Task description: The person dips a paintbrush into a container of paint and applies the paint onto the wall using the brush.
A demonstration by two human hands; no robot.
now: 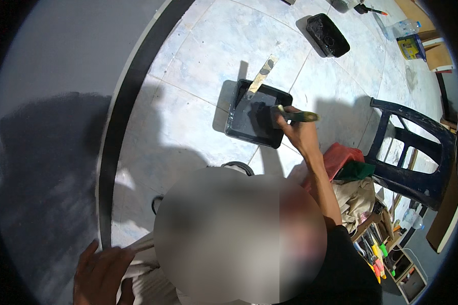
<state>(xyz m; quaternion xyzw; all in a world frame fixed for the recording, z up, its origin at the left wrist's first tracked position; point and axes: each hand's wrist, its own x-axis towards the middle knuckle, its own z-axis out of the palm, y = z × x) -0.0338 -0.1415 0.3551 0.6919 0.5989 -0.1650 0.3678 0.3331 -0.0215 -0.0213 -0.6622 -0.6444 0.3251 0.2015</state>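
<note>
My right hand (299, 133) grips a paintbrush by its green handle (305, 116), with the bristle end over the black paint tray (236, 135) on the tiled floor. Dark grey paint (248, 118) covers the tray's bottom. A wooden stirring stick (261, 78) smeared with paint leans on the tray's far edge. Near the lower left, my left hand (103, 270) is held with bent fingers beside my light trousers (149, 282) and holds nothing that I can see. On the left, the grey wall (80, 49) has a darker area low down, partly in shadow. A blurred patch hides the bottom middle.
A black skirting strip (126, 103) runs along the wall. Farther off lie a black container (328, 36), a yellow tub (411, 47) and a plastic bottle (404, 28). A dark blue plastic chair (408, 171) stands right, near cloths (353, 190) and a box of tools (374, 248).
</note>
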